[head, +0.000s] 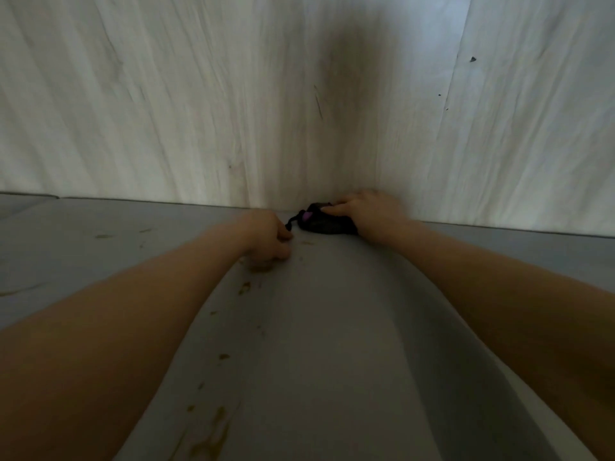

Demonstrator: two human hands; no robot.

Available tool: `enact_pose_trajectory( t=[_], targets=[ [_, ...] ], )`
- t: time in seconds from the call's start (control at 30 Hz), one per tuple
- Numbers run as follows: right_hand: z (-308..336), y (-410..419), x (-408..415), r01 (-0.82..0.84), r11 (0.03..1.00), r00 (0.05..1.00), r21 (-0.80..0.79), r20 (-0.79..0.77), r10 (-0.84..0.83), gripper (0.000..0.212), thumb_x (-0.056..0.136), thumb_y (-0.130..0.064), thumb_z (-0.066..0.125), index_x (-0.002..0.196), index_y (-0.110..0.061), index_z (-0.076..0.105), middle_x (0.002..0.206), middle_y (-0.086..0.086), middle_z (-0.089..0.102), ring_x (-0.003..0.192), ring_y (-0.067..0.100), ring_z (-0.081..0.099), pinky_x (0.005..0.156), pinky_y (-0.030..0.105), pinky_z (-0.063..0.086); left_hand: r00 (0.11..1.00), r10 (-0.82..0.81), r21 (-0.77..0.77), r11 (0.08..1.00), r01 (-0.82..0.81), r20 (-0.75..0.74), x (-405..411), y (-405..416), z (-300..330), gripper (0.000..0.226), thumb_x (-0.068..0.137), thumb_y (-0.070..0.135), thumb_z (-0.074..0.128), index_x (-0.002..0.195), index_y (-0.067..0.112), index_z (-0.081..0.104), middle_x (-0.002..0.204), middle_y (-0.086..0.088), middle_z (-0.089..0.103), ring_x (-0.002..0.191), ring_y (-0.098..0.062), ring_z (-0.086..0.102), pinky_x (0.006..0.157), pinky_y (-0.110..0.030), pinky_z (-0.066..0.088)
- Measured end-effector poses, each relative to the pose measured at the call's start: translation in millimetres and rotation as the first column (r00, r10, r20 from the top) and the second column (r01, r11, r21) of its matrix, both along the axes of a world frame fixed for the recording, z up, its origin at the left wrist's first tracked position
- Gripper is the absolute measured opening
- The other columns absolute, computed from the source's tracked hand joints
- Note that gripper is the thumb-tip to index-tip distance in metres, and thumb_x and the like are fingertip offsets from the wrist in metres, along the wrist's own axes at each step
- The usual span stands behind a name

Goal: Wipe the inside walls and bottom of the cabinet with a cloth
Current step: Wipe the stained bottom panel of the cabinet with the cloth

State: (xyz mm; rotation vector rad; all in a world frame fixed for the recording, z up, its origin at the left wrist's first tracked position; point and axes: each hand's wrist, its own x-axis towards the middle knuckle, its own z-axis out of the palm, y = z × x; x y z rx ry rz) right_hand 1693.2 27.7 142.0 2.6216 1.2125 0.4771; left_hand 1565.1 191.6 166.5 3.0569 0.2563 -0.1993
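On the left, the grey cabinet floor [100, 221] runs wide and bare apart from brownish stains [213, 424] trailing along the near left side, so most of the free surface lies on that side. The left hand [266, 236] rests knuckles-up on the floor, fingers curled under; whether they pinch the thin dark strand at the cloth's left tip cannot be told. Just to its right lies the dark bunched cloth with a purple patch [324, 222], its long axis running left to right along the seam where the floor meets the pale wood-grain back wall [199, 111], its narrow end pointing left toward the left hand. The right hand [366, 209] lies on top of the cloth, fingers curled over it and gripping it against the floor, touching the wall. Further right, a vertical wall seam [457, 61] runs upward.
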Motion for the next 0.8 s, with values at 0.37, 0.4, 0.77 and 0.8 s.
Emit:
enact_pose_trajectory(
  t=[0.37,0.4,0.77,0.8],
  targets=[
    [2.5,8.1,-15.5,0.043,0.999,0.999,0.03,-0.012,-0.042,0.043,0.1,-0.033,0.038,0.142,-0.043,0.033,0.135,0.003,0.049,0.12,0.028,0.049,0.093,0.037,0.041,0.996,-0.06,0.1,0.993,0.067,-0.068,1.4,1.5,-0.8,0.047,0.097,0.037,0.043,0.142,0.026,0.042,0.133,-0.008,0.05,0.118,-0.023,0.049,0.097,-0.029,0.038],
    [2.2,25.6,-16.9,0.006,1.0,1.0,0.02,-0.026,-0.006,0.043,0.1,-0.033,0.037,0.142,-0.043,0.033,0.134,0.004,0.049,0.118,0.029,0.05,0.091,0.037,0.042,0.995,-0.067,0.119,0.99,0.076,-0.072,1.8,0.8,-1.2,0.045,0.096,0.037,0.043,0.14,0.024,0.045,0.131,-0.009,0.05,0.116,-0.023,0.049,0.095,-0.028,0.038],
    [6.0,-32.2,-7.5,0.116,0.993,0.99,0.006,-0.08,-0.115,0.052,0.098,-0.022,0.041,0.144,-0.042,0.028,0.14,0.001,0.042,0.128,0.025,0.039,0.098,0.037,0.038,0.999,-0.032,0.036,0.999,0.033,-0.027,-1.9,6.0,-2.1,0.049,0.096,0.037,0.044,0.144,0.029,0.037,0.137,-0.008,0.048,0.122,-0.024,0.046,0.101,-0.029,0.035],
    [7.1,-23.5,-7.2,0.123,0.992,0.99,0.008,-0.072,-0.122,0.051,0.098,-0.023,0.042,0.144,-0.042,0.03,0.137,0.003,0.044,0.126,0.026,0.041,0.097,0.036,0.039,0.999,-0.033,0.037,0.999,0.034,-0.03,-2.1,6.1,-2.8,0.049,0.097,0.037,0.043,0.145,0.029,0.035,0.139,-0.008,0.046,0.124,-0.024,0.045,0.103,-0.03,0.034]
  ],
)
